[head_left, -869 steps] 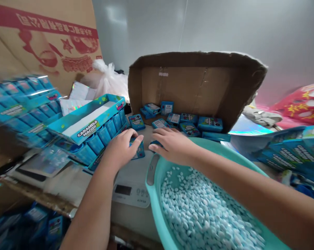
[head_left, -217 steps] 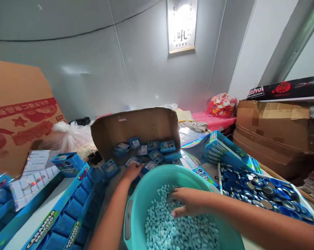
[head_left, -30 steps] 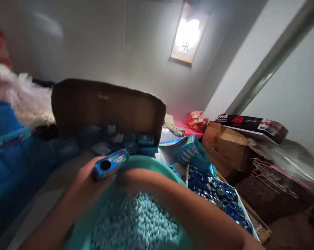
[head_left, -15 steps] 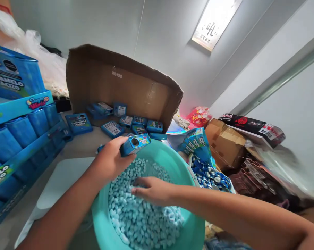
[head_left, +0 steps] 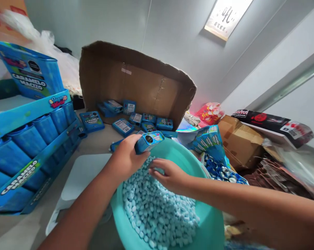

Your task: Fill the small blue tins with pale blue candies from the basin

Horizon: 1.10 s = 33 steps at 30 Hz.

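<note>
**Two hands at one tub (head_left: 186,159), one blue pack (head_left: 153,140) held**

We place everything by the tub. Biggest: one cardboard box (head_left: 143,78), on its side behind the tub, mouth toward us. Then the tub, one, turquoise, partly filled. Left of the tub, one blue display stack (head_left: 33,135) in two tiers; we count about five pockets in the upper tier, lower too dark to count, plus one upright pack (head_left: 34,76) on top. Right of the tub and farther back: one brown carton (head_left: 241,146), one black printed box (head_left: 261,119) near it, one blue printed bundle (head_left: 211,140). Just left of the tub, one pale slab (head_left: 86,170), partly behind the left forearm.

Two hands. Left hand (head_left: 128,154) at the tub's far-left rim, wrapped round the one blue pack, tilted, dark round hole in its narrow face. Right hand (head_left: 171,175) over the tub, fingers half curled close to the pellets (head_left: 157,205); we can't tell if it pinches any.

Loose packs (head_left: 122,126) behind the tub: we get about twelve, some overlapping. Caps (head_left: 224,172) right of the tub, blue and silver, heaped, too many to count. Pellets, pale blue, inside the tub, likewise uncountable.
</note>
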Each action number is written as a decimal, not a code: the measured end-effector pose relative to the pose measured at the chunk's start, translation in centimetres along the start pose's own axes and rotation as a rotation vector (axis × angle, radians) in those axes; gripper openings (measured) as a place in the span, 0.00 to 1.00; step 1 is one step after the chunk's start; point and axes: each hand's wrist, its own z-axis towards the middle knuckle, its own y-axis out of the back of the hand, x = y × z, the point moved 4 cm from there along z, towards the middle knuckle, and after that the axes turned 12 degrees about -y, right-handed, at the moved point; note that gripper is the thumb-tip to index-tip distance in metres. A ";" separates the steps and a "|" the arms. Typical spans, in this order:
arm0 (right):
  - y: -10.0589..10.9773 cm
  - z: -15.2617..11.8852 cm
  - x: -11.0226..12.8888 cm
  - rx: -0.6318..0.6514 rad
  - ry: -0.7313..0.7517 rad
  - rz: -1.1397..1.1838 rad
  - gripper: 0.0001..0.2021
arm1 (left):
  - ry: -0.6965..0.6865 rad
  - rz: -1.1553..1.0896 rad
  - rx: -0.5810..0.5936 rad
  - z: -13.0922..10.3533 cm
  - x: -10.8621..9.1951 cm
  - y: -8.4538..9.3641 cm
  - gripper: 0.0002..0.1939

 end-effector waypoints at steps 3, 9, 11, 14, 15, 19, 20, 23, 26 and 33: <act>-0.8 2.0 -2.7 -0.077 -0.005 0.017 0.15 | -0.007 0.007 -0.021 0.1 -0.2 0.1 0.10; -6.5 3.2 -1.4 -0.010 0.096 0.233 0.22 | -0.031 0.044 -0.043 0.0 -1.1 0.4 0.06; -7.3 2.0 0.3 0.115 0.143 0.246 0.22 | -0.037 0.051 -0.046 0.0 -1.4 0.5 0.06; -7.0 -0.2 1.5 0.262 0.127 0.203 0.24 | -0.050 0.049 -0.066 0.0 -1.4 0.7 0.08; -6.8 -0.9 1.6 0.305 0.113 0.168 0.24 | -0.061 0.046 -0.056 0.0 -1.4 0.7 0.08; -5.4 -3.7 1.6 0.423 0.051 0.082 0.25 | -0.114 0.036 0.030 -0.3 -1.4 0.6 0.05; -4.8 -4.4 1.9 0.438 0.050 0.076 0.24 | -0.118 0.032 0.037 -0.3 -1.5 0.6 0.05; -2.8 -6.3 3.1 0.495 0.098 0.009 0.20 | -0.090 -0.012 0.039 -0.3 -1.3 0.4 0.07; -0.6 -7.2 2.3 0.442 0.055 -0.092 0.17 | -0.057 -0.058 0.044 -0.2 -1.0 0.3 0.09; 0.9 -7.5 -7.8 0.121 -0.408 -0.152 0.26 | -0.121 0.025 0.036 -0.3 -1.4 0.4 0.06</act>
